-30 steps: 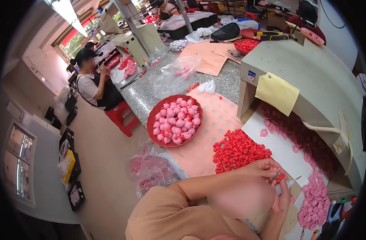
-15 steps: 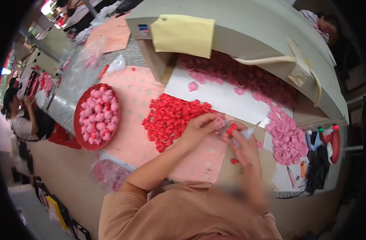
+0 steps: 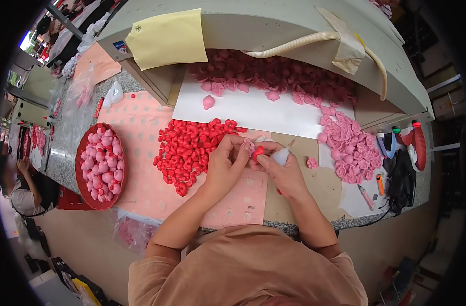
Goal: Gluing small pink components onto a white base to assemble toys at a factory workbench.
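At the middle of the bench, my left hand (image 3: 226,164) pinches a small pink rubbery piece (image 3: 249,145). My right hand (image 3: 284,174) grips a small red knobbed piece (image 3: 258,151) between thumb and fingertips, right up against the pink one. Tucked in that same hand is a white squeeze bottle (image 3: 281,156) with a thin needle tip pointing up and away. Whether the two pieces are joined cannot be made out. Beside my left hand spreads a heap of similar red pieces (image 3: 187,153). A pile of pink, cup-like pieces (image 3: 351,148) lies to the right.
A red basket (image 3: 80,176) of pink-and-red pieces stands at left. A grey hood (image 3: 294,30) overhangs more pink pieces (image 3: 274,76). At right lie an orange lighter (image 3: 380,184), a pink-handled tool (image 3: 366,197), a black bag (image 3: 400,176) and bottles (image 3: 419,145). A person (image 3: 26,186) sits far left.
My right hand has brought the red piece against the pink piece in my left hand. The bottle has tipped upward in my grip. The whole view has shifted with my head.
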Tool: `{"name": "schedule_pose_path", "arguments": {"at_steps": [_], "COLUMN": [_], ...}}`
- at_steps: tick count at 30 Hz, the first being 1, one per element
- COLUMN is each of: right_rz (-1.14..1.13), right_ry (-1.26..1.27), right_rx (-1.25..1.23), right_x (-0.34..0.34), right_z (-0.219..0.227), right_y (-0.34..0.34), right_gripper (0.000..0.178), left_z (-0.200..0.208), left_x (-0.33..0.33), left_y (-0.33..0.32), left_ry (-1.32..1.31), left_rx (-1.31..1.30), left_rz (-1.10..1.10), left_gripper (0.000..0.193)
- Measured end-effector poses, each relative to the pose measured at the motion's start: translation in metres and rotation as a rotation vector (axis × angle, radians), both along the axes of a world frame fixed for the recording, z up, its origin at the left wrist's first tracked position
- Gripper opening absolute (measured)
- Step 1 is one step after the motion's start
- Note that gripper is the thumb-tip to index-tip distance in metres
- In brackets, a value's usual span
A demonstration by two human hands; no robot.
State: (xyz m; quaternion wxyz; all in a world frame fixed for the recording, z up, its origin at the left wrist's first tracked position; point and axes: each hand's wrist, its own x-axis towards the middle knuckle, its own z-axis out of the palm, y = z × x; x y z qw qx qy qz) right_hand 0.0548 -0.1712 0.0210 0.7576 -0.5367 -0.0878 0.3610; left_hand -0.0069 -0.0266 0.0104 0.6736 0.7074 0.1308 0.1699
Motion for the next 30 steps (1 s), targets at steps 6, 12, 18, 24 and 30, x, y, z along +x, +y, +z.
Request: {"name": "schedule_pose_path", "arguments": {"at_steps": [6, 12, 18, 24, 30], "right_rz": [-0.014, 0.072, 0.068, 0.073, 0.072], "right_ry": [-0.074, 0.097, 0.051, 0.063, 0.004], "right_rx": [-0.024, -0.003, -0.034, -0.017, -0.040], "right_x": [0.000, 0.000, -0.002, -0.003, -0.001], "right_z": [-0.001, 0.000, -0.006, -0.008, -0.009], "right_y": [0.004, 0.002, 0.002, 0.002, 0.003], "right_gripper": [0.026, 0.023, 0.021, 0.022, 0.021], "left_z": [-0.004, 0.002, 0.000, -0.001, 0.005], "left_x": [-0.002, -0.001, -0.001, -0.002, -0.001], "left_y": [-0.001, 0.003, 0.003, 0.001, 0.007], "left_ry": [-0.072, -0.119, -0.034, -0.055, 0.048], "left_rx": [0.154, 0.185, -0.009, -0.023, -0.033], "left_rz": [-0.081, -0.100, -0.187, -0.194, -0.299], "left_gripper": [0.012, 0.013, 0.014, 0.015, 0.022]}}
